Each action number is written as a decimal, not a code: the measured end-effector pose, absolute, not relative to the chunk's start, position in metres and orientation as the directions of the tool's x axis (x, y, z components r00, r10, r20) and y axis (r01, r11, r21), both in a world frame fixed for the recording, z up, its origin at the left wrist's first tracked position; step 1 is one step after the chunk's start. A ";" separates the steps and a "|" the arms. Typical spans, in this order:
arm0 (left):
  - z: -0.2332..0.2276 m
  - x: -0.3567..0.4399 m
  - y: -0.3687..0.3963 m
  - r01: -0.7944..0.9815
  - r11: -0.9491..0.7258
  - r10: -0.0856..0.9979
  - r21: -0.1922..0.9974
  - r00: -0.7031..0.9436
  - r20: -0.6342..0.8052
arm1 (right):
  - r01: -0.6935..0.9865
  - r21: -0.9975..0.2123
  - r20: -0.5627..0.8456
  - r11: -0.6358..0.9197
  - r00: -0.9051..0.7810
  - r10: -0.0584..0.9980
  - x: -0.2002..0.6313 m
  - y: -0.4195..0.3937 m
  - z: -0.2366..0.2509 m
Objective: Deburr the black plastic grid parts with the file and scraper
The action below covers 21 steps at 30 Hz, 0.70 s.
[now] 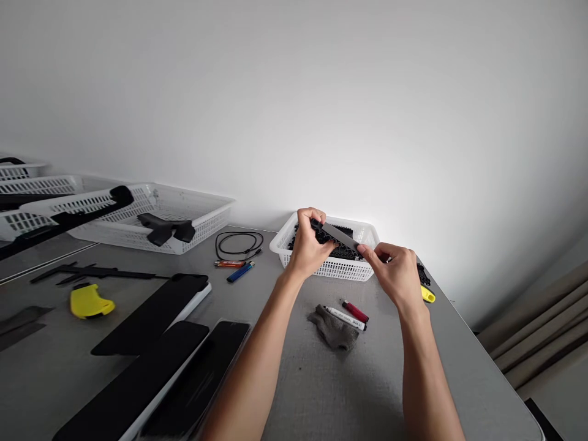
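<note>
My left hand (309, 245) and my right hand (394, 269) hold a flat dark grey strip (339, 235) between them, one at each end. The left hand grips its far left end, the right hand pinches its near right end. The strip hangs just above a small white basket (342, 268) filled with black parts, at the back of the grey table (321, 392).
A grey cloth (334, 329), a white marker (345, 318) and a red marker (354, 311) lie below the hands. Two lighters (235, 268) and a black cable loop (237, 244) lie left. Long black panels (151, 313), a yellow piece (89, 302) and large white baskets (179, 214) fill the left.
</note>
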<state>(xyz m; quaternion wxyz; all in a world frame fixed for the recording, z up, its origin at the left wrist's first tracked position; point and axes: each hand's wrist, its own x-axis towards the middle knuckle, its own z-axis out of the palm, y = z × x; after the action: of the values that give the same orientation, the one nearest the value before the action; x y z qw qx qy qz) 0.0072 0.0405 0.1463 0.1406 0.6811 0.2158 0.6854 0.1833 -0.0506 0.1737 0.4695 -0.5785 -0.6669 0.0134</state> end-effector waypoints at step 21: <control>0.140 0.005 0.049 0.007 -0.838 0.544 0.546 -0.084 0.835 | 0.772 -0.582 0.535 0.255 0.127 0.835 0.211 -0.050 0.175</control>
<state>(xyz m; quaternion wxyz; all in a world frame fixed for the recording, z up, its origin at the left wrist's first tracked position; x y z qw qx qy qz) 0.0050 0.0488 0.1405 0.1902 0.6494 0.2122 0.7051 0.2115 -0.0502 0.1751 0.4389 -0.6091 -0.6596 0.0359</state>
